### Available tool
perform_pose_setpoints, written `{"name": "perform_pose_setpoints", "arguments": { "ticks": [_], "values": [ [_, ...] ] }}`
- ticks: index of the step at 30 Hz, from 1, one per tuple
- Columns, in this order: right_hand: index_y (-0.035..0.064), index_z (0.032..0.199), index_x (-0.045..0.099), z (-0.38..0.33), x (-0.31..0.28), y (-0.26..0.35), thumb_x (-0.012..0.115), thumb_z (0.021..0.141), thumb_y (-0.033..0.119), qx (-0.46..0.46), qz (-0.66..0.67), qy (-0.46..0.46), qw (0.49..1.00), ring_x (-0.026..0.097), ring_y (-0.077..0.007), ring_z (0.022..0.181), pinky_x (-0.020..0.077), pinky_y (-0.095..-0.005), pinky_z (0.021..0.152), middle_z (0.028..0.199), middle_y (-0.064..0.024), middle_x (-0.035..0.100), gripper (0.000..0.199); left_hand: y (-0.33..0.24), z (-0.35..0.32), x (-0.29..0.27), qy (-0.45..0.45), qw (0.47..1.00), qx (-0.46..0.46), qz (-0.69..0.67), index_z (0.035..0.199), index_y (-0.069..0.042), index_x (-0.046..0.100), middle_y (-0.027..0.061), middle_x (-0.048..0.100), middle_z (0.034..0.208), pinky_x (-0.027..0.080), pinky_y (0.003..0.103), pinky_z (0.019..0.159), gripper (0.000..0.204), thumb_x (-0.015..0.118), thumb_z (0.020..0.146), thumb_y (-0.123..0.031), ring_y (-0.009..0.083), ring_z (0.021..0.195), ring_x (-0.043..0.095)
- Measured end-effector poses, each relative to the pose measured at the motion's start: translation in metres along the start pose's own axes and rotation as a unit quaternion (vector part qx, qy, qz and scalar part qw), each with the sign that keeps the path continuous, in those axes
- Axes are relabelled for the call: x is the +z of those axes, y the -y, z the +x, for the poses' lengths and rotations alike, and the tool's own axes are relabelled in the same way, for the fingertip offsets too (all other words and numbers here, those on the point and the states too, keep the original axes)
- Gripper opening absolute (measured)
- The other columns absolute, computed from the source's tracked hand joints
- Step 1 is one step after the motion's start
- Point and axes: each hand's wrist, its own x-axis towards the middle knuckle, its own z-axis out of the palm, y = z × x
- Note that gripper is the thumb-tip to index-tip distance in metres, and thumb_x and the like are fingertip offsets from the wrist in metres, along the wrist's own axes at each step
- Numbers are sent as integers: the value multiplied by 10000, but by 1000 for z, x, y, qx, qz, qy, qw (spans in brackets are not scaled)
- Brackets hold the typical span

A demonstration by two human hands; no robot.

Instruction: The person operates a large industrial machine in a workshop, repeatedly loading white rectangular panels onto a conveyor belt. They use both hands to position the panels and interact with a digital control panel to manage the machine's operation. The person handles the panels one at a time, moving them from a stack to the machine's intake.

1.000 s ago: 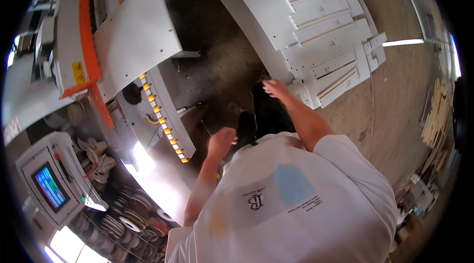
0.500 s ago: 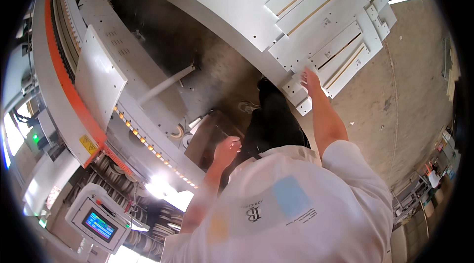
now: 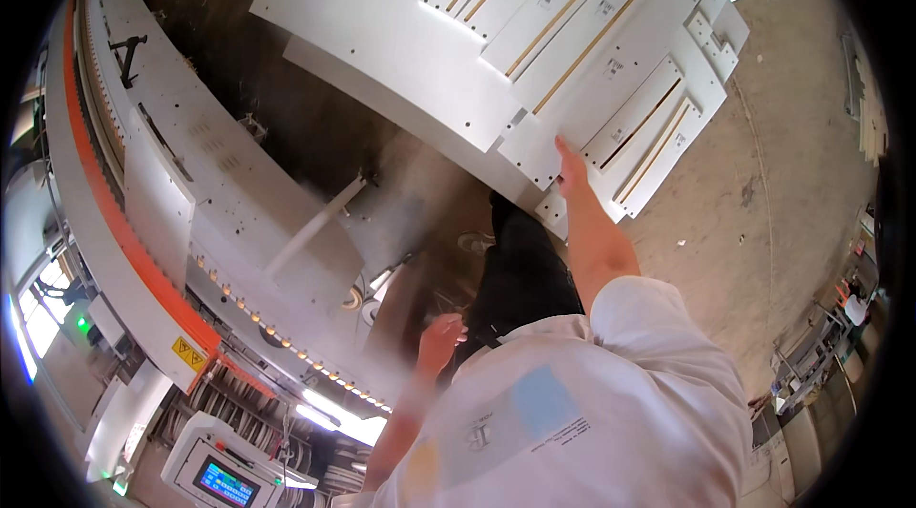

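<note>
My right hand (image 3: 571, 170) reaches forward to the near edge of a white panel (image 3: 536, 153) in a stack. One finger lies along its top; the other fingers are partly hidden, and the hand appears to grip the edge. Narrow white boards (image 3: 649, 141) with dark or brown grooves rest on the pile beside it. A small white piece (image 3: 551, 210) with holes sticks out just below the hand. My left hand (image 3: 441, 341) hangs near my waist, its fingers curled with nothing visible in them.
On the left runs a long machine with an orange rail (image 3: 134, 231), a row of small rollers (image 3: 272, 329) and a white panel (image 3: 160, 198) standing against it. A control box with a lit screen (image 3: 226, 482) is at lower left. A grey support bar (image 3: 315, 227) juts toward me.
My right hand has shifted from the small pieces to the panel's edge. The view has turned, and the panel on the machine sits slightly farther along the rail. My left hand stays curled.
</note>
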Motion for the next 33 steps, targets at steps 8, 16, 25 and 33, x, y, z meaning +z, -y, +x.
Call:
{"name": "perform_pose_setpoints", "arguments": {
  "ticks": [8,16,25,33],
  "values": [
    [73,1260,649,-73,-1,16,820,853,443,-140,159,-93,973,615,-168,1025,491,-384,851,1147,-46,679,576,-17,-1,-6,0,997,54,-49,1262,1,608,118,740,1014,568,289,745,289,576,1034,-174,161,846,715],
    [58,1017,715,-153,-83,38,779,880,416,-260,21,-122,958,524,-103,547,390,-294,458,695,14,600,389,1,-3,-21,-5,984,176,9,1218,4,626,118,739,1005,563,293,743,270,578,1039,-193,162,840,714],
    [30,1125,701,-266,-141,5,741,931,330,-317,36,-45,947,634,-124,720,506,-303,639,927,-30,692,360,-12,-36,-32,11,960,280,22,1205,-2,654,122,760,995,576,313,812,303,613,996,-217,170,883,743],
    [-7,1189,686,-405,-105,-12,677,986,180,-519,189,148,820,655,-135,933,521,-297,808,1078,-56,708,276,-48,-97,-29,87,931,351,-57,1288,20,599,112,721,1138,545,314,892,347,595,1040,-222,176,1026,689]
  ]
}}
